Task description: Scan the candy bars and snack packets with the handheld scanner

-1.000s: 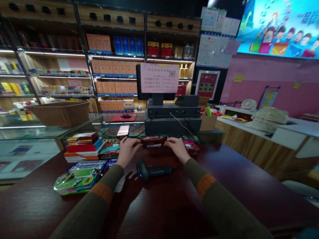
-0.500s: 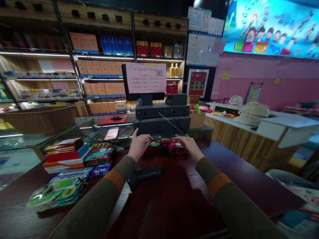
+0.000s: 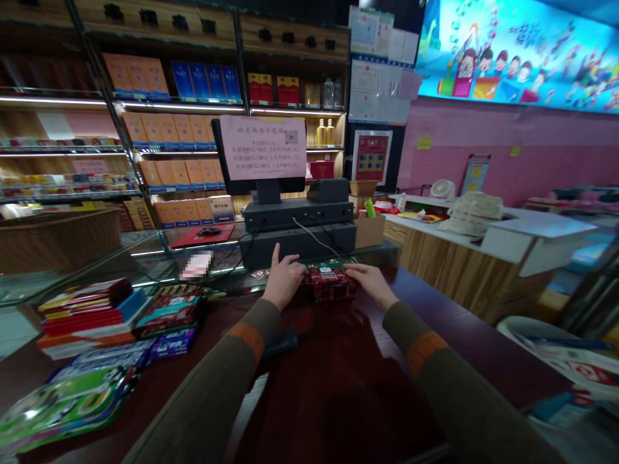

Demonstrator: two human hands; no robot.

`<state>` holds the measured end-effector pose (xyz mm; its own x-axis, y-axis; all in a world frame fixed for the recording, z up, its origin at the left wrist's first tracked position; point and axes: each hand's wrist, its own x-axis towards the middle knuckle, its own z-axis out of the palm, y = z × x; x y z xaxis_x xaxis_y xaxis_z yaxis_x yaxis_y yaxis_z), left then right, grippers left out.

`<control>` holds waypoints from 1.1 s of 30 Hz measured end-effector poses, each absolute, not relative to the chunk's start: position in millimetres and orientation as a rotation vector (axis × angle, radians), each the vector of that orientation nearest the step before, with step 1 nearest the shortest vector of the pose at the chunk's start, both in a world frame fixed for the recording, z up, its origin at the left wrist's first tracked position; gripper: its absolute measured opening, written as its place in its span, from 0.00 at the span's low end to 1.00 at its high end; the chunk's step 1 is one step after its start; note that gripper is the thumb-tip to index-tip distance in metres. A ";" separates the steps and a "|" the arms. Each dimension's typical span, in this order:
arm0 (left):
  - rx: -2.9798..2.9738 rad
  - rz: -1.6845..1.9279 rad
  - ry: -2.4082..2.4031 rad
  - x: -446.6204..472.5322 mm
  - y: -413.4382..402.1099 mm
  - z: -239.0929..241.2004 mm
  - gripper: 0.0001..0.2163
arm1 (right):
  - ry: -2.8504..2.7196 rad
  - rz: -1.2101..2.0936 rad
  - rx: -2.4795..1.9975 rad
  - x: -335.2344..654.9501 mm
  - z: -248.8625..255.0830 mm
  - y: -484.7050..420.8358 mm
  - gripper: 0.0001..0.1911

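A small pile of red snack packets lies on the dark wooden counter just in front of the cash register. My left hand grips the pile's left end, index finger raised. My right hand rests on the pile's right end, fingers laid over the top packet. A black barcode scanner lies on the counter beneath my left forearm, partly hidden by the sleeve.
The cash register with a pink notice on its screen stands behind the pile. Stacked colourful packets and a green bag sit at the left. A glass display case and stocked shelves lie beyond; a white-topped counter stands at the right.
Both hands carried a red packet from above the scanner to the right and set it down on the pile by the register. The view has swung right.
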<state>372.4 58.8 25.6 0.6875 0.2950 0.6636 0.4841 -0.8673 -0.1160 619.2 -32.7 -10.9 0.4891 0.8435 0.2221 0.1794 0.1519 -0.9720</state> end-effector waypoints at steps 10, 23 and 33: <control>-2.609 -0.981 -0.650 402.3 71.3 3.4 0.09 | -0.933 0.571 -1.393 640.3 -27.7 -12.1 0.16; -2.634 -0.947 -0.692 412.7 78.5 -13.1 0.09 | -0.971 0.589 -1.367 655.1 -52.1 5.3 0.18; -2.650 -0.941 -0.721 413.3 78.7 -17.1 0.09 | -0.998 0.573 -1.398 660.3 -61.2 9.0 0.18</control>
